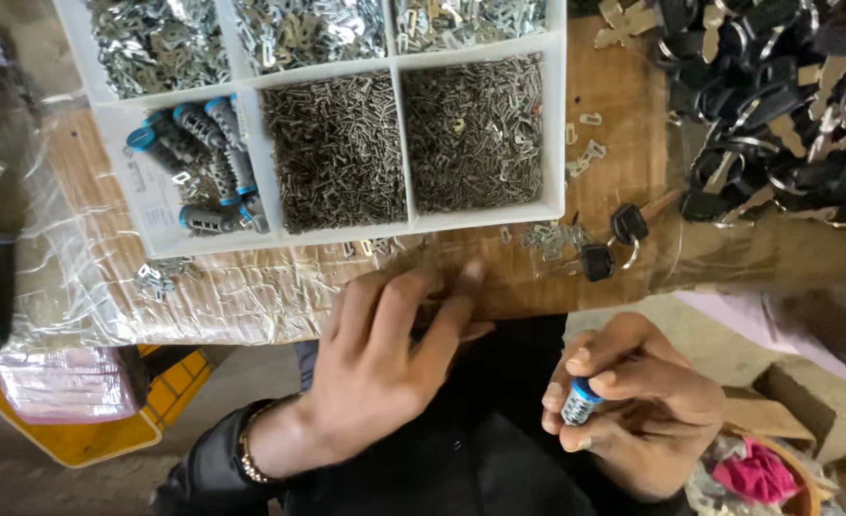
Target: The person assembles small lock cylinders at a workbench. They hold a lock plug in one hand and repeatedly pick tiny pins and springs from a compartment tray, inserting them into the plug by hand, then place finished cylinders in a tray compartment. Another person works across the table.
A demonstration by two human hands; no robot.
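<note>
My right hand (633,401) grips a small metal lock cylinder with a blue cap (580,399), held upright below the table's edge. My left hand (394,354) reaches to the wooden table's front edge (614,153), fingers spread and touching the surface near tiny loose metal parts (542,234); it holds nothing I can see. A white divided tray (399,72) lies beyond it. Its compartments hold small dark pins (337,143), more pins (475,129), and several blue-capped cylinders (203,153).
Two black-headed keys on a ring (614,239) lie right of my left hand. A big heap of black-headed keys (776,96) fills the top right. Crinkled clear plastic (79,277) covers the table's left. A yellow crate (107,420) and pink cloth (752,473) sit below.
</note>
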